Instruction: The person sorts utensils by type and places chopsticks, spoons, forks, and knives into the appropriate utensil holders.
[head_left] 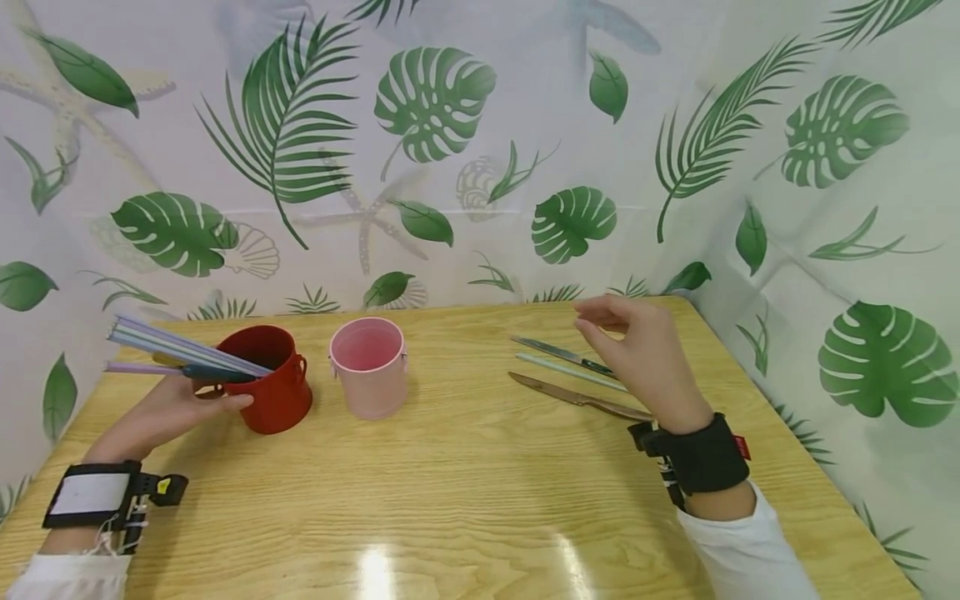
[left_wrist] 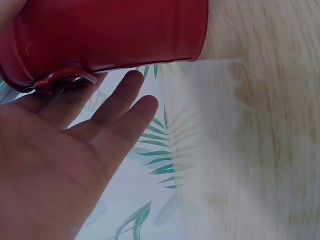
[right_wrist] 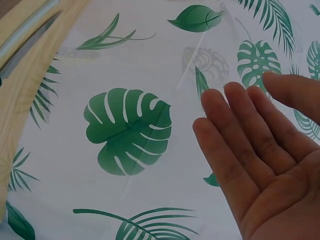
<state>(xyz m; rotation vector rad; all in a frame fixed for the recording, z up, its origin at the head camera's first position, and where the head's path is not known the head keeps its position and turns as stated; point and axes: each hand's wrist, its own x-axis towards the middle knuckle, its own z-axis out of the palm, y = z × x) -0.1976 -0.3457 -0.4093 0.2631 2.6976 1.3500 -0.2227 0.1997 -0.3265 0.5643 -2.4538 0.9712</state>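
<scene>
Gathering seems underway: the left hand [head_left: 168, 410] grips the red bucket [head_left: 281, 404]; the empty right hand [head_left: 651, 354], loosely curved, likely needs lowering toward the knives [head_left: 552, 389].

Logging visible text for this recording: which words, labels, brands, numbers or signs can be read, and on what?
No text can be read.
Red tag on the right wristband: any lettering too small.
Yellow patch on the left wrist camera: too small.
</scene>
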